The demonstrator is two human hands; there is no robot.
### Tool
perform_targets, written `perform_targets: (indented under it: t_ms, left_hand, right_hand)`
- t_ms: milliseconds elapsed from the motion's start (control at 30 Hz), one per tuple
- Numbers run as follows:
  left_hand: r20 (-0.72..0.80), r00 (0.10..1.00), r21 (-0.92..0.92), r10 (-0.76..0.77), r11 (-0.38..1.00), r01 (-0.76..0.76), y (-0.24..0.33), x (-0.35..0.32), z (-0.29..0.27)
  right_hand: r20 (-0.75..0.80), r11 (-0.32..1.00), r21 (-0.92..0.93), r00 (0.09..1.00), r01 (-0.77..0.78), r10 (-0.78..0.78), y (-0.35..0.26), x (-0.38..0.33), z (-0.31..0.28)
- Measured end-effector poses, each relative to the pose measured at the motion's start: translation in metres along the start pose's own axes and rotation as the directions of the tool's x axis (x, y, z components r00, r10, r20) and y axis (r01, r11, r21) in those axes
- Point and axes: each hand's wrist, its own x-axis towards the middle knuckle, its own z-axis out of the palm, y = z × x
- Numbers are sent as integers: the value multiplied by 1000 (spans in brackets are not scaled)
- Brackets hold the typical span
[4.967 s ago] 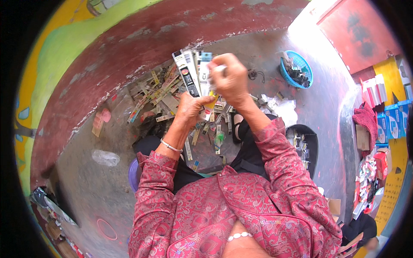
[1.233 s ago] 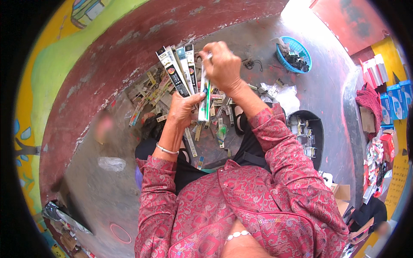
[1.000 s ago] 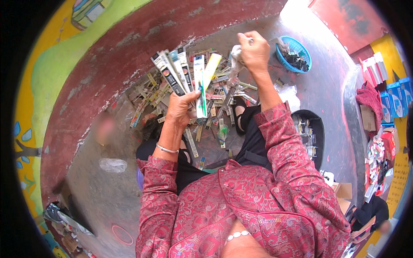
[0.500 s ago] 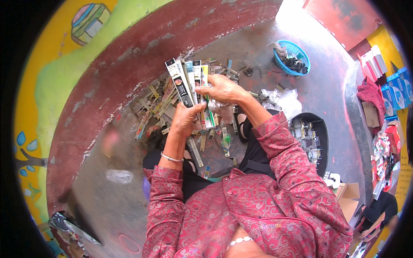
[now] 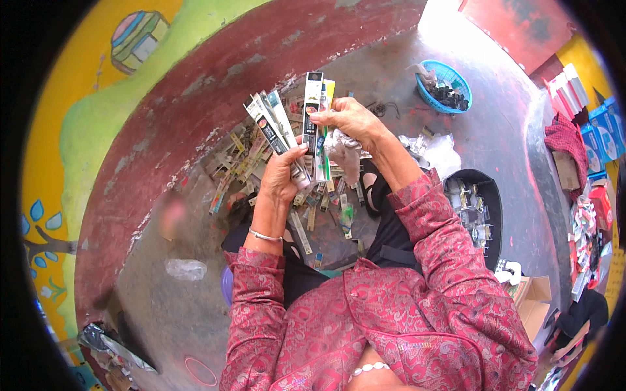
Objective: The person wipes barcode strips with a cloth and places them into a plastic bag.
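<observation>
My left hand (image 5: 282, 174) is closed around the lower ends of several long, narrow printed packets (image 5: 268, 125), fanned out, mostly white and black. Just to the right, my right hand (image 5: 357, 124) pinches a black-and-white narrow packet (image 5: 313, 98) between thumb and fingers, with a yellow-and-green one (image 5: 330, 88) behind it. A crumpled greyish-white cloth or wrap (image 5: 343, 154) hangs under the right palm; whether the fingers grip it I cannot tell. Below both hands, a loose pile of similar narrow packets (image 5: 244, 159) lies spread over the floor.
A blue basket (image 5: 467, 94) with dark scraps stands at the far right. Nearer, a black tub (image 5: 493, 221) holds clear packaged pieces, beside white plastic bags (image 5: 441, 154). An open cardboard box (image 5: 536, 296) is at the lower right. A painted wall (image 5: 163, 124) curves along the left.
The single fan of packets has split in two: my right hand has moved up and right with the black-and-white and yellow-green ones, while the rest stay in my left hand.
</observation>
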Motion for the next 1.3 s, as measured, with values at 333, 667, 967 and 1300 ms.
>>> perform_targets:
  t_ms: [333,667,967,1300]
  left_hand:
    - [39,988,210,150,965,-154,-10,4,12]
    - [-48,973,292,228,934,-204,2,7,7]
    - [18,996,332,84,939,-85,-19,3,13]
    - [-51,998,169,33,985,-24,2,-3,2]
  right_hand:
    - [-60,999,18,997,43,-42,12,6,-1]
    - [-191,941,-339,978,16,-85,-12,11,-29]
    - [-5,118,-961,408,251,-913,-1,23,5]
    - [-262,990,-90,956,109,-129,-5,13,-57]
